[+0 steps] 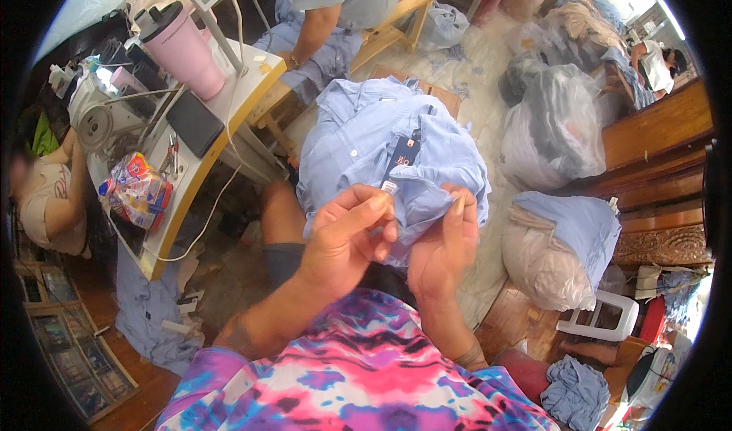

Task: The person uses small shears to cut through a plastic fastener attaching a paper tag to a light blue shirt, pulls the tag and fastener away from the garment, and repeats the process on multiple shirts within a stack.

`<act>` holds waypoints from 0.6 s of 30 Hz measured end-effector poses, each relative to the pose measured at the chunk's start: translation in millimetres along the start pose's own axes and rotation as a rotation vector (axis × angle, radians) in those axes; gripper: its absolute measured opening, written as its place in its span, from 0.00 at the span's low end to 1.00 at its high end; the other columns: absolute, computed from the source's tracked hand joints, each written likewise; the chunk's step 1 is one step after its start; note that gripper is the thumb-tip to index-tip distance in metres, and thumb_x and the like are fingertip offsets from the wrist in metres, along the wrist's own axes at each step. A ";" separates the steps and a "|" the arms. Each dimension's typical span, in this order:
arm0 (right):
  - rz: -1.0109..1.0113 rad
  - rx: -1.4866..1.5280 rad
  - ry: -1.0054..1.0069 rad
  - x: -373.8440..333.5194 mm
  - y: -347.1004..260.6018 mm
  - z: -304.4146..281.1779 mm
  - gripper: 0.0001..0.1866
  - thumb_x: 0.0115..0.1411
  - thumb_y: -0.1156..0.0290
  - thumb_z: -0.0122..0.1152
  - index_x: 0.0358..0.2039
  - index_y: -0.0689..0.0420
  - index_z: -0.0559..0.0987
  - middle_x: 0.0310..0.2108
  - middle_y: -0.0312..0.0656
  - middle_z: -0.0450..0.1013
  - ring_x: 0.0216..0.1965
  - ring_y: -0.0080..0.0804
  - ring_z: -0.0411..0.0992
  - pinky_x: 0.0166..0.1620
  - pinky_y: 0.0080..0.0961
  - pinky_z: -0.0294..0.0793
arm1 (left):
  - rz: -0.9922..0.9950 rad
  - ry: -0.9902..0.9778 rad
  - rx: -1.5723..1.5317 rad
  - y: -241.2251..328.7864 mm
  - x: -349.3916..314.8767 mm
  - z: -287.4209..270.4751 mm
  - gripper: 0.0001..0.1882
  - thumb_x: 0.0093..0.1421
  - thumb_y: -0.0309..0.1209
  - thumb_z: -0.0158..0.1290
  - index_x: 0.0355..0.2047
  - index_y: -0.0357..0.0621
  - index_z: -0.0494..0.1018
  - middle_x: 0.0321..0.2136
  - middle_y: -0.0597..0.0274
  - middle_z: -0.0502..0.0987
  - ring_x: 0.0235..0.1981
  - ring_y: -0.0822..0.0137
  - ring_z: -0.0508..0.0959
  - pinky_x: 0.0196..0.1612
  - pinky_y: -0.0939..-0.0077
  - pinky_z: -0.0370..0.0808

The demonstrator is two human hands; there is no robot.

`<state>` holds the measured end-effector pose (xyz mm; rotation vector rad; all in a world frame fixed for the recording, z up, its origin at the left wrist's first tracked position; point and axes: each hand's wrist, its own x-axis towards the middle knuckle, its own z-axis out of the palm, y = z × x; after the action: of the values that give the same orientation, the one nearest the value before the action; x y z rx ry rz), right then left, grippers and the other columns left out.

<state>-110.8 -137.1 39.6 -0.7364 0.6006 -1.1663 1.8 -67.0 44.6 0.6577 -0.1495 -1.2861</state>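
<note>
A heap of light blue shirts [358, 133] lies in front of me, with small white buttons showing on the cloth. A dark navy hang tag [399, 159] rests on top of it. My left hand [343, 229] is closed in a pinch between thumb and forefinger, right at a small white label [389, 188] below the tag's lower end. My right hand [446, 244] pinches a raised edge of the top shirt between thumb and fingertips. Whether anything else lies inside the curled left fingers is hidden.
At left a yellow-edged table [200, 173] carries a pink tumbler [183, 49], a phone [195, 122], a colourful plastic packet [136, 191] and a sewing machine [95, 126]. Plastic bags of cloth [553, 133] and a white stool [602, 316] stand at right. Other people sit nearby.
</note>
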 end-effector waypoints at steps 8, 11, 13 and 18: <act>-0.384 -0.424 -0.329 -0.9 4.8 -12.6 0.04 0.70 0.76 0.60 0.45 0.58 0.78 0.43 0.37 0.71 0.39 0.20 0.68 0.42 0.18 0.69 | -0.114 -0.174 0.379 41.8 -3.0 8.4 0.17 0.72 0.40 0.55 0.40 0.34 0.75 0.30 0.59 0.77 0.26 0.69 0.81 0.23 0.78 0.77; -0.346 -0.468 -0.352 -3.1 2.5 -19.7 0.05 0.70 0.76 0.61 0.45 0.59 0.78 0.42 0.37 0.72 0.40 0.21 0.69 0.44 0.19 0.69 | -0.091 -0.202 0.561 44.0 -2.8 14.1 0.15 0.71 0.38 0.56 0.39 0.35 0.76 0.29 0.61 0.77 0.25 0.72 0.80 0.23 0.79 0.76; -0.223 -0.394 -0.308 -5.8 -1.1 -21.2 0.05 0.69 0.75 0.62 0.45 0.59 0.78 0.41 0.37 0.72 0.40 0.22 0.69 0.44 0.21 0.70 | -0.077 -0.221 0.576 42.1 -3.4 12.7 0.13 0.71 0.36 0.56 0.39 0.35 0.76 0.28 0.63 0.76 0.24 0.73 0.80 0.23 0.80 0.75; -0.116 -0.394 -0.296 -5.5 -24.7 -27.6 0.10 0.67 0.70 0.66 0.44 0.60 0.78 0.39 0.38 0.74 0.40 0.24 0.71 0.44 0.25 0.72 | 0.019 -0.197 0.708 34.7 -4.2 10.5 0.09 0.71 0.30 0.55 0.40 0.34 0.77 0.32 0.63 0.77 0.27 0.76 0.78 0.28 0.82 0.74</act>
<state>-147.8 -142.6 41.7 -1.2703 0.5478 -1.0275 24.8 -62.6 72.5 1.1208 -0.7953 -1.2722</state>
